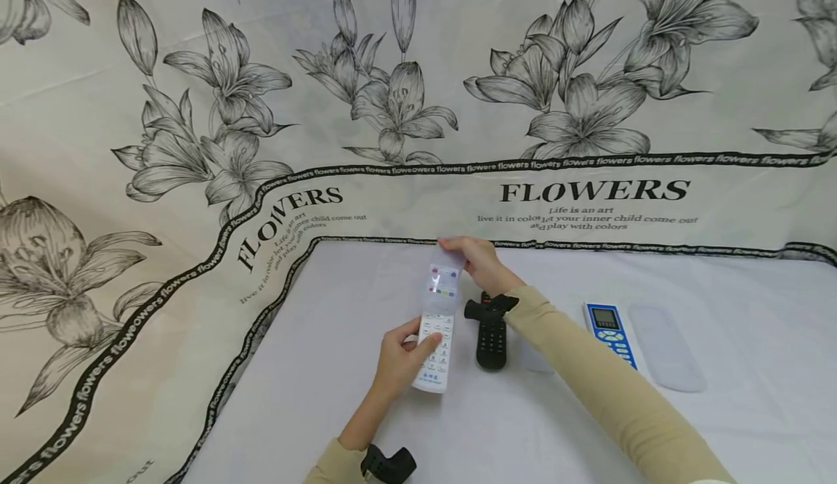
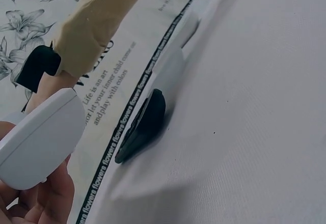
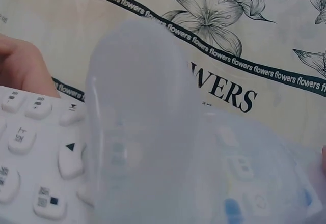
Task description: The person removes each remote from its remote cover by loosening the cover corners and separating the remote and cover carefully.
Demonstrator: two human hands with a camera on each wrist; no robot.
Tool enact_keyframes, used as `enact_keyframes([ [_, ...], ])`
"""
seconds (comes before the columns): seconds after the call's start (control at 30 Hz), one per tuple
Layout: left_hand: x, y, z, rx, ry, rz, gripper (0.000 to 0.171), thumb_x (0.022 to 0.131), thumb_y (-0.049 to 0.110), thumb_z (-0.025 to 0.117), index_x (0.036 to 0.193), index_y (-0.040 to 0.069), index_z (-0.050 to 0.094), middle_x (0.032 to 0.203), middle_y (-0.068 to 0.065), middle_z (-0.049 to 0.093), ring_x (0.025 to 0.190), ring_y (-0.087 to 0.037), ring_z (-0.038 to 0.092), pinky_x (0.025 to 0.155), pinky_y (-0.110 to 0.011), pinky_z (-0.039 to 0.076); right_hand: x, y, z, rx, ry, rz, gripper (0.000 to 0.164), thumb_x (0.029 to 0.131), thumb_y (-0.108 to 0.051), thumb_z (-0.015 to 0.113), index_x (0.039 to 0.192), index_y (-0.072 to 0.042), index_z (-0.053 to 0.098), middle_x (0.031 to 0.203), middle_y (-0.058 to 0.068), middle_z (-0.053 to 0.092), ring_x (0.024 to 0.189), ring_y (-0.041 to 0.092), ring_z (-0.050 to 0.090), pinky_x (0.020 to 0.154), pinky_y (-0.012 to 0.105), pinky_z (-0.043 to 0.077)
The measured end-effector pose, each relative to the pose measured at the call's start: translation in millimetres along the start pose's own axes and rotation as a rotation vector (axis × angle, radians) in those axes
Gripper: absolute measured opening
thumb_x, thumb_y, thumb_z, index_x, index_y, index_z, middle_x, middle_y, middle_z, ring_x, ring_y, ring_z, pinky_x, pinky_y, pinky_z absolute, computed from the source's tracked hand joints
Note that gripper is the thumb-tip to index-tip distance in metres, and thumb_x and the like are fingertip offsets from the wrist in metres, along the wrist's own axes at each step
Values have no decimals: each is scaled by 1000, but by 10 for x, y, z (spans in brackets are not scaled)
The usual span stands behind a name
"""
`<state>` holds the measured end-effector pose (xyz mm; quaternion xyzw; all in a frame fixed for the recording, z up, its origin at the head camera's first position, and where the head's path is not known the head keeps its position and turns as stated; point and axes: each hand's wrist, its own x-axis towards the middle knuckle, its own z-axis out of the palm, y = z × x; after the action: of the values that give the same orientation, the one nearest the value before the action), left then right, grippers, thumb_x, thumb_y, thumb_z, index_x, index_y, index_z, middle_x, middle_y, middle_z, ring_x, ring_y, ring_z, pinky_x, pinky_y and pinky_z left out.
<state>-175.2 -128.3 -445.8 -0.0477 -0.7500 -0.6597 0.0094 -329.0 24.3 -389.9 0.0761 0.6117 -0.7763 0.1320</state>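
Observation:
A white remote control with many buttons is held up over the table by my left hand, the thumb lying across its button face. A translucent soft remote cover sits around the far part of that remote, and coloured buttons show through it. At the cover's far end, my right hand pinches its edge. Close up in the right wrist view, a flap of the cover stands up in front of the bare white buttons. The left wrist view shows the remote's smooth white near end.
On the white tabletop, a black remote lies just right of the white one, beneath my right wrist. Farther right are a blue and white remote and a flat translucent cover. Another translucent piece is partly hidden by the right sleeve.

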Motion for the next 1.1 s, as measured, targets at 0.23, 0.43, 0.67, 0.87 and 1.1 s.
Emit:
enact_keyframes([
  [0.23, 3, 14, 14, -10, -5, -2, 44, 88, 11, 67, 127, -8, 56, 98, -21, 64, 78, -28, 72, 61, -27, 58, 37, -15, -46, 30, -37, 34, 17, 84, -2, 68, 97, -13, 72, 84, -10, 70, 90, 9, 61, 86, 24, 46],
  [0.43, 10, 31, -42, 10, -2, 10, 42, 87, 9, 67, 124, -8, 58, 97, -19, 63, 74, -21, 71, 60, -26, 58, 10, -16, -96, -70, -189, 20, 42, 91, -14, 64, 130, -1, 55, 108, -3, 61, 99, 11, 55, 90, 26, 45],
  [0.67, 24, 16, -76, 15, 6, 18, 44, 88, 9, 67, 126, -10, 56, 98, -22, 66, 73, -18, 71, 60, -25, 58, -97, 18, -328, -85, -278, 24, 38, 99, -18, 52, 132, -1, 46, 112, -2, 55, 105, 10, 56, 111, 34, 38],
  [0.87, 61, 42, -78, 15, 33, 35, 43, 88, 9, 67, 126, -9, 56, 99, -23, 65, 76, -27, 72, 61, -26, 58, -197, 82, -373, -51, -331, 44, 16, 99, -16, 53, 112, -10, 58, 99, -4, 64, 93, 7, 64, 97, 27, 50],
  [1.1, 103, 37, -29, -18, 39, 53, 42, 88, 8, 67, 125, -9, 57, 98, -23, 63, 76, -27, 72, 61, -26, 58, -294, 137, -250, 49, -265, 56, 11, 98, -16, 54, 98, -15, 65, 90, -6, 67, 86, 5, 63, 78, 17, 53],
])
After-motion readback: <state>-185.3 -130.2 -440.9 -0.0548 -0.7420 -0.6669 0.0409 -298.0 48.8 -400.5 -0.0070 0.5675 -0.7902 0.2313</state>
